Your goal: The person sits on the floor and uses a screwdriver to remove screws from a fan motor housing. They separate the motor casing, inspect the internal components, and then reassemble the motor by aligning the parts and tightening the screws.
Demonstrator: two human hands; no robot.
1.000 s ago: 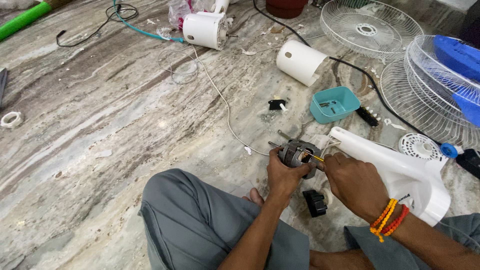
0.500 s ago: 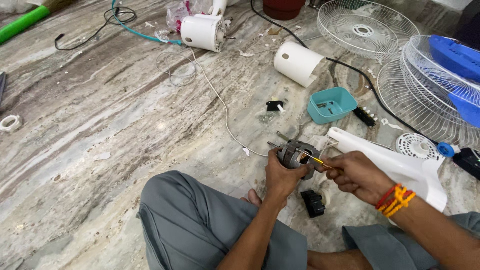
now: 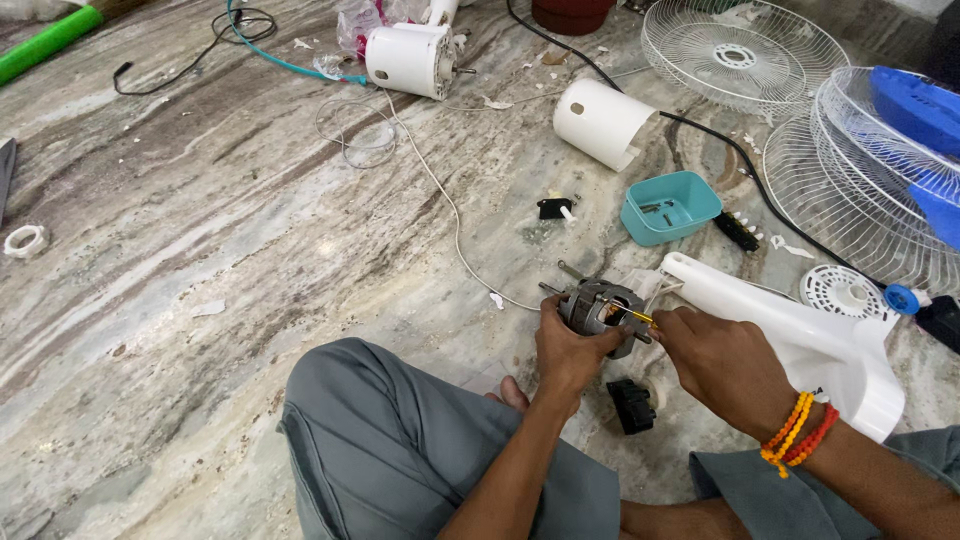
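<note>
Marble floor (image 3: pixel 200 250), grey and streaked, fills the view, with the person's grey-trousered knee (image 3: pixel 400 450) at the bottom edge; two wire fan guards (image 3: pixel 745 50) lie at the upper right, one flat on its own and the other overlapping a blue fan blade (image 3: pixel 915 105) at the right edge; a long white fan housing (image 3: pixel 800 335) lies on the floor just right of the hands, its narrow end pointing towards them; two white cylinder covers sit further up, one (image 3: pixel 405 58) near the top centre and one (image 3: pixel 600 122) to its right, beside a black cable (image 3: pixel 720 145) that runs down towards the guards; a small teal tray (image 3: pixel 670 207) with loose bits inside sits between the right cover and the housing; left hand (image 3: pixel 570 350) is closed around the underside of a grey fan motor (image 3: pixel 600 305), holding it just above the floor in front of the knee, near the housing's narrow end; right hand (image 3: pixel 725 365), with orange and red bead bracelets (image 3: pixel 795 440) at the wrist, is curled shut on a thin yellow-handled screwdriver (image 3: pixel 638 318) whose tip touches the motor; a small black block (image 3: pixel 632 405) lies on the floor under the hands, and a roll of white tape (image 3: pixel 25 240) sits at the far left
</note>
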